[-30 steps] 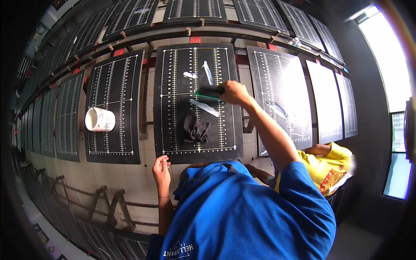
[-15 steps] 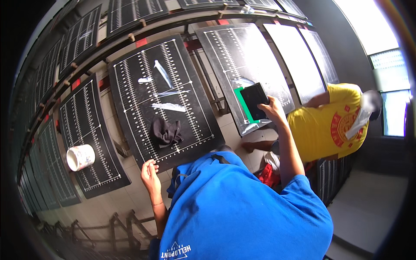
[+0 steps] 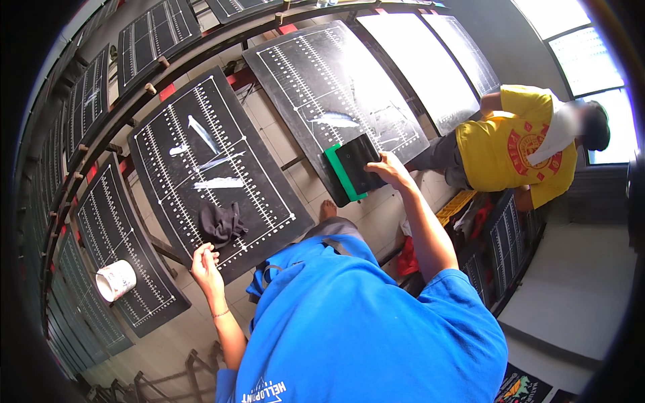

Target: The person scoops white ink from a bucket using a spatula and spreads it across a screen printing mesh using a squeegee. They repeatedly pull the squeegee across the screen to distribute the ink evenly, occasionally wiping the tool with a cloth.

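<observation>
My right hand (image 3: 390,171) grips a black squeegee with a green blade (image 3: 353,171) and rests it on the near edge of a black ruled board (image 3: 316,74) with a white smear on it. My left hand (image 3: 205,262) touches the near edge of the neighbouring black ruled board (image 3: 269,208), fingers loosely curled and holding nothing. On that board lie a crumpled dark cloth (image 3: 220,223) and several white paste streaks (image 3: 216,183).
A white cup (image 3: 115,280) stands on the board farther left. More ruled boards line a long rack. A person in a yellow shirt (image 3: 517,144) crouches at the right, near stacked boards on the floor.
My view has swung right. My right hand carried the squeegee off the board with the cloth to the near edge of the board on its right. My left hand stayed on the board edge.
</observation>
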`<state>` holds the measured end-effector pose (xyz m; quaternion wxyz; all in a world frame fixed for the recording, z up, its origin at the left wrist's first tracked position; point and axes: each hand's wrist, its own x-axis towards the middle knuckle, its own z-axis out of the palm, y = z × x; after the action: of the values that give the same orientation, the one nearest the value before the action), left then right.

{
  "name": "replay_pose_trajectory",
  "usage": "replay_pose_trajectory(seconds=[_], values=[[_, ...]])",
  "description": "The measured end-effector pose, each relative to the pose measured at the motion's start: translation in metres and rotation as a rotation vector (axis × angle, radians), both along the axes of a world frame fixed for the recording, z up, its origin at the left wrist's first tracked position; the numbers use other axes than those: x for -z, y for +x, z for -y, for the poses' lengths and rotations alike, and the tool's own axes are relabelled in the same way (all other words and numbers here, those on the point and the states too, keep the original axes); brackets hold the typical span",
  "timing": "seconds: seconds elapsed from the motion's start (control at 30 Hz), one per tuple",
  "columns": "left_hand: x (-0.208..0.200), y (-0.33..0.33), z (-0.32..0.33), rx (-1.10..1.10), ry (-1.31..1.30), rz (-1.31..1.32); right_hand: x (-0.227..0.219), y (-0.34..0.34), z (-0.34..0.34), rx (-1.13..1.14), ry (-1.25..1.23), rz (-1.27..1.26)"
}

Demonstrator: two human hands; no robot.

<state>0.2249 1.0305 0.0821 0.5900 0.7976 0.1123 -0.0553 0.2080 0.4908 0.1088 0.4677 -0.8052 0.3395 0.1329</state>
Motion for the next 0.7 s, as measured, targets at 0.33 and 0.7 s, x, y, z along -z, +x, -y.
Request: replay_pose_trajectory(seconds=[0.33, 0.7], values=[[-0.003, -0.059, 0.095, -0.203, 0.081, -0.057, 0.005, 0.053, 0.211, -0.361, -0.205, 0.107], [-0.005, -0.108, 0.204, -0.248, 0.136, -0.100, -0.063, 0.101, 0.187, -0.867, -0.620, 0.119]])
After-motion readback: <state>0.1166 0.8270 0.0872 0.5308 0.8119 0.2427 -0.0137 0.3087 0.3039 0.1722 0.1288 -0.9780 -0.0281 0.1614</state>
